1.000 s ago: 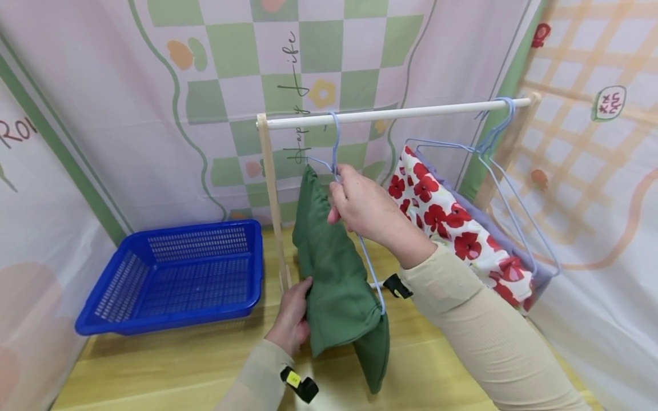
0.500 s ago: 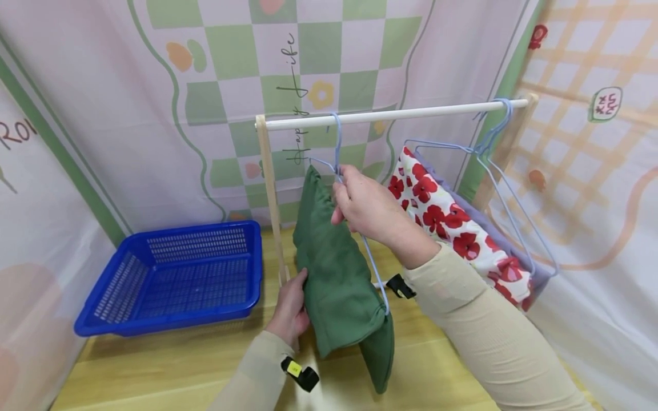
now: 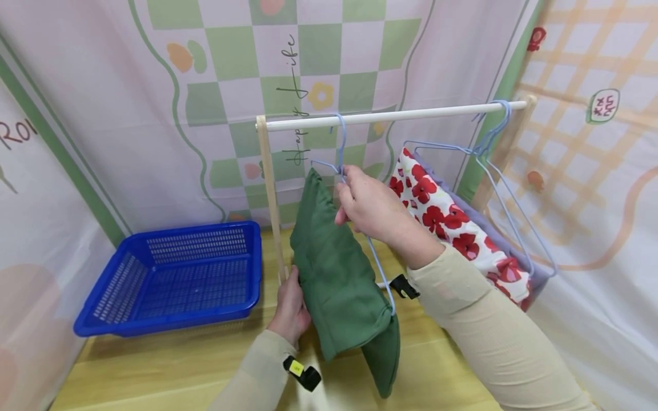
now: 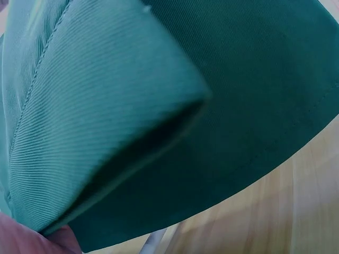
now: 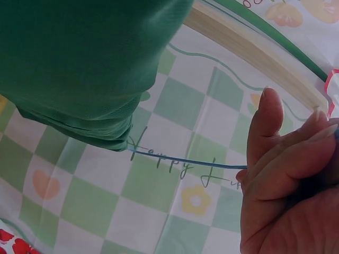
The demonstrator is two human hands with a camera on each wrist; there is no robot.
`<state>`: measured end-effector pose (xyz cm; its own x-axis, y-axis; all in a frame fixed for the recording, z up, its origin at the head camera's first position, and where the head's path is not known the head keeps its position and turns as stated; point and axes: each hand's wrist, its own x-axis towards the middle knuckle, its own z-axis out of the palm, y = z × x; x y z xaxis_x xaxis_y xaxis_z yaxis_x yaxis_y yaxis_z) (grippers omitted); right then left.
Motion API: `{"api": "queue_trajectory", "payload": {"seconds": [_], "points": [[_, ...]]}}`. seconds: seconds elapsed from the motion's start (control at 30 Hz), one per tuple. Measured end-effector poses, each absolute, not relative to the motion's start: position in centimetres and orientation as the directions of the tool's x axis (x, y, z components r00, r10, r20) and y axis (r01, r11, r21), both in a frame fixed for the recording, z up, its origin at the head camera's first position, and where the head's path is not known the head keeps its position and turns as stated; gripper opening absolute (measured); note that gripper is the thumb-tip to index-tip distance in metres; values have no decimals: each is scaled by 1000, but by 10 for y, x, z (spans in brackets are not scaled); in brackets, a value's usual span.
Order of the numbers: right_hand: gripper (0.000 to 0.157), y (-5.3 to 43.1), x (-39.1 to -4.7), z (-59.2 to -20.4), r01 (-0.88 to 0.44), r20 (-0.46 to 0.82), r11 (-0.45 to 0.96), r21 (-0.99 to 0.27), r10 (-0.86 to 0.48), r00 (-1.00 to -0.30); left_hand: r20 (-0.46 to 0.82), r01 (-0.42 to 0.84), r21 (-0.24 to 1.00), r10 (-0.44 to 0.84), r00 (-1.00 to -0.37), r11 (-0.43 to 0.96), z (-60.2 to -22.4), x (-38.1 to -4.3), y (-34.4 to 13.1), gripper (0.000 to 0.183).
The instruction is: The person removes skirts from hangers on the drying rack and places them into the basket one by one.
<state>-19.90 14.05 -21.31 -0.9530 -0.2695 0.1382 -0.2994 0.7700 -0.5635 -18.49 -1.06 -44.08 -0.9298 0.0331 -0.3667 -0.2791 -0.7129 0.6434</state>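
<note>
In the head view a blue wire hanger hooks over the rail with a folded green garment draped on it. My right hand grips this hanger just below its hook; the right wrist view shows the curled fingers and a stretch of blue wire running to the cloth. Low on the garment's left side is my left hand. Close up in the left wrist view, its fingers pinch the bottom edge of the green cloth, where a fold gapes. Most of that hand is out of this close view.
The white rail runs between wooden posts. At its right end, more blue hangers carry a red-flowered white cloth and a purple cloth. A blue plastic basket stands left on the wooden table.
The hanger hook and my right hand have slid a little right along the rail, and the garment's lower end has swung right. My left hand stays at the garment's left edge.
</note>
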Motion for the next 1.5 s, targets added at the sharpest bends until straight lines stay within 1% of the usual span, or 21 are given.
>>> {"api": "queue_trajectory", "payload": {"seconds": [0.1, 0.3, 0.47, 0.63, 0.87, 1.03, 1.17, 1.3, 1.5], "points": [[58, 141, -199, -213, -286, 131, 768, -573, -259, -957, -371, -281, 659, 24, -928, -698, -441, -186, -10, 52], [59, 142, -199, -211, -276, 117, 766, -581, -258, -959, -353, -263, 757, -35, -935, -598, -442, -185, -8, 59], [57, 143, -200, -209, -264, 116, 776, -573, -242, -963, -307, -227, 827, -74, -949, -514, -443, -182, -8, 56], [55, 144, -202, -208, -272, 156, 791, -548, -223, -962, -240, -178, 891, -101, -966, -417, -440, -178, -8, 54], [52, 148, -204, -209, -287, 183, 798, -530, -223, -958, -173, -109, 927, -151, -973, -358, -432, -175, -8, 48], [43, 149, -204, -211, -294, 176, 800, -522, -237, -956, -141, -69, 940, -197, -970, -335, -425, -172, -7, 45], [36, 150, -206, -212, -304, 181, 819, -486, -245, -952, -111, -34, 943, -216, -970, -330, -418, -170, -8, 43], [35, 152, -208, -212, -307, 187, 836, -455, -247, -951, -50, 23, 961, -255, -966, -275, -408, -167, -9, 41], [34, 156, -209, -212, -296, 175, 835, -464, -241, -955, 74, 134, 975, -313, -947, -177, -390, -160, -10, 39]]}}
